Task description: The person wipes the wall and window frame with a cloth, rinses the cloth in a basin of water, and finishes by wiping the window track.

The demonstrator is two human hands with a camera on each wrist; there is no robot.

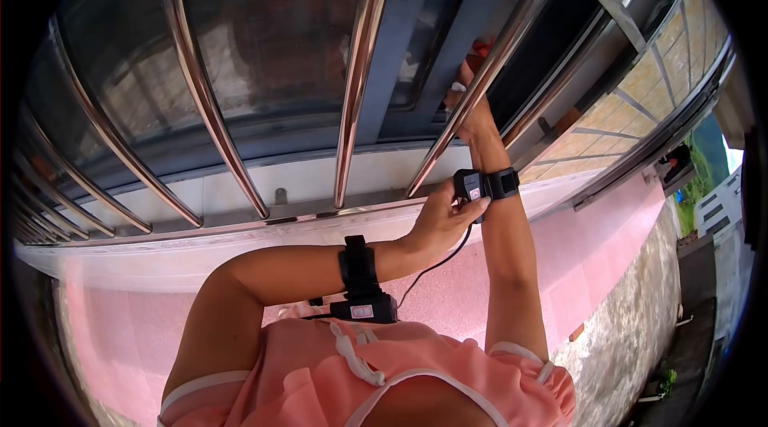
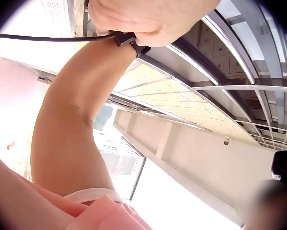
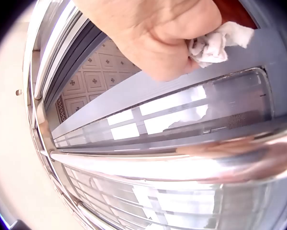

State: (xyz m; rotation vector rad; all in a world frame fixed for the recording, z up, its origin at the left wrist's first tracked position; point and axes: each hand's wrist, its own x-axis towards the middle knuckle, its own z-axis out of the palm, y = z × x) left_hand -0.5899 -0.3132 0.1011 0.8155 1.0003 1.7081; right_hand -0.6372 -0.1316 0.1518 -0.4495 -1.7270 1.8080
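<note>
My left hand (image 1: 438,223) holds the small black camera (image 1: 470,184) strapped to my right wrist, its thumb lying over the camera's near side. In the left wrist view the left hand (image 2: 153,19) covers most of that camera. My right arm reaches between two shiny metal bars, so the right hand (image 1: 478,116) is beyond them, beside the grey window frame (image 1: 452,51). A crumpled white tissue (image 3: 215,45) sticks out from the curled fingers of the right hand (image 3: 162,33) in the right wrist view. Something red (image 3: 236,12) shows behind the fingers.
Upright metal bars (image 1: 356,83) stand in a row before the dark window glass (image 1: 272,51). A pale sill (image 1: 304,175) runs along the window's bottom. A black cable (image 1: 432,267) hangs between the two wrists. Pink wall (image 1: 448,299) lies below.
</note>
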